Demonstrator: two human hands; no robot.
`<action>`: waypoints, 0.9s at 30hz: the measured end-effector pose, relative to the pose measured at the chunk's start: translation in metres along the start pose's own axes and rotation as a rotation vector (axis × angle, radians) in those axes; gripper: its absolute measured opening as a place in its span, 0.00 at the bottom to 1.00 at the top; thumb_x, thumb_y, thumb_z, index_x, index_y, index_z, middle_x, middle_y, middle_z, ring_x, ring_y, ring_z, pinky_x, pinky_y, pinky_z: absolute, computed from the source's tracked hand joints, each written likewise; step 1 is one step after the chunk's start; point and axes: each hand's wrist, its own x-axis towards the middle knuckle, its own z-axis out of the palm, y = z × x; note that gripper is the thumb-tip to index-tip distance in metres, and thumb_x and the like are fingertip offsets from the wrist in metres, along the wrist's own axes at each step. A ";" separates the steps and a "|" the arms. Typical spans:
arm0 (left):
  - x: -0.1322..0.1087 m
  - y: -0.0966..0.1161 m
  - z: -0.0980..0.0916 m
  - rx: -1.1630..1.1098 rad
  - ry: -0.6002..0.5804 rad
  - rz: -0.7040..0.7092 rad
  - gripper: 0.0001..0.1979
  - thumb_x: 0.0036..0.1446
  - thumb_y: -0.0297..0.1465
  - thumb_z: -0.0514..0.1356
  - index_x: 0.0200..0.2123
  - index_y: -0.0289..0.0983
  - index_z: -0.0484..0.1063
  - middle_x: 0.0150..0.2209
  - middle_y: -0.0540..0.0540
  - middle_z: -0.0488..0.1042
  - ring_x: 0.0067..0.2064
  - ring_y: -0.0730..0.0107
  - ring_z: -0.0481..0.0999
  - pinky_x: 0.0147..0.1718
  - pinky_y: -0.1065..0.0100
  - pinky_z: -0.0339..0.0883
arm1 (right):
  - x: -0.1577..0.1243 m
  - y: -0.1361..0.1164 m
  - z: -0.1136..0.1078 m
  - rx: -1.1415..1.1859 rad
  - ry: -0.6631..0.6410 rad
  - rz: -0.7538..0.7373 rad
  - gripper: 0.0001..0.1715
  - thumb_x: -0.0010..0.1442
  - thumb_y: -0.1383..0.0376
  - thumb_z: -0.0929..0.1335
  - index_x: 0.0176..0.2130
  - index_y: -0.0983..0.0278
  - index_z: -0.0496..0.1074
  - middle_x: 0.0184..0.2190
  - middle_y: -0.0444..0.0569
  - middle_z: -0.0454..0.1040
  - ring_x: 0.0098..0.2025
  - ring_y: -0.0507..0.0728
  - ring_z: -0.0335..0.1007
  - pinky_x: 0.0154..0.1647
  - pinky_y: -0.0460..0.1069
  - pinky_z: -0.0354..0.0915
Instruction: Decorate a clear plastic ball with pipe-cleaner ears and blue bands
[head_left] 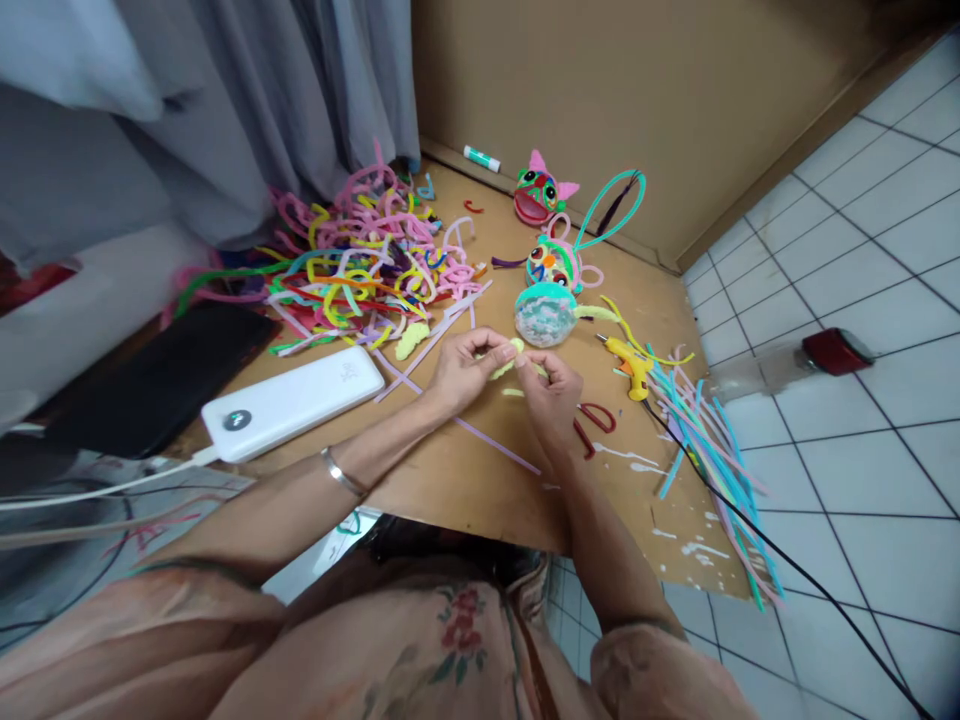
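My left hand (469,372) and my right hand (553,388) meet over the middle of the table, fingertips pinched together. Between them is a pale yellow pipe cleaner (517,345), its upper end coiled; the fingers cover part of it. A short pale yellow piece (513,392) lies under the hands. Scissors with red handles (598,416) rest beside my right hand, blades hidden behind it. Just beyond the hands sits a round, whitish piece with a turquoise rim (545,318). A folded pale yellow pipe cleaner shape (412,340) lies left of them.
A tangled pipe cleaner pile (367,260) covers the back left, near a white power bank (292,403) and a black flat device (161,378). Two decorated faces (553,262) stand behind. At right lie a yellow glue gun (634,368), its trailing cord, and straight pipe cleaners (709,440).
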 end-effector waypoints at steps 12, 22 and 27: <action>0.000 -0.001 0.003 -0.239 -0.135 -0.085 0.24 0.48 0.51 0.67 0.31 0.33 0.79 0.25 0.50 0.72 0.27 0.77 0.65 0.29 0.72 0.60 | 0.007 0.007 -0.002 0.139 0.089 0.028 0.15 0.50 0.55 0.71 0.26 0.65 0.74 0.21 0.40 0.69 0.24 0.48 0.60 0.26 0.45 0.61; 0.000 0.001 0.005 -0.154 -0.004 -0.127 0.23 0.37 0.46 0.74 0.28 0.33 0.80 0.21 0.53 0.70 0.24 0.79 0.61 0.28 0.71 0.57 | 0.008 0.006 -0.005 0.103 -0.065 -0.035 0.15 0.55 0.55 0.70 0.26 0.64 0.74 0.19 0.40 0.67 0.26 0.51 0.64 0.31 0.46 0.64; 0.000 0.001 0.005 -0.173 -0.010 -0.149 0.22 0.38 0.46 0.74 0.29 0.33 0.80 0.20 0.54 0.68 0.23 0.80 0.60 0.27 0.71 0.54 | 0.006 0.004 -0.007 0.030 -0.084 -0.100 0.16 0.59 0.55 0.68 0.28 0.63 0.75 0.20 0.40 0.65 0.24 0.49 0.60 0.28 0.45 0.61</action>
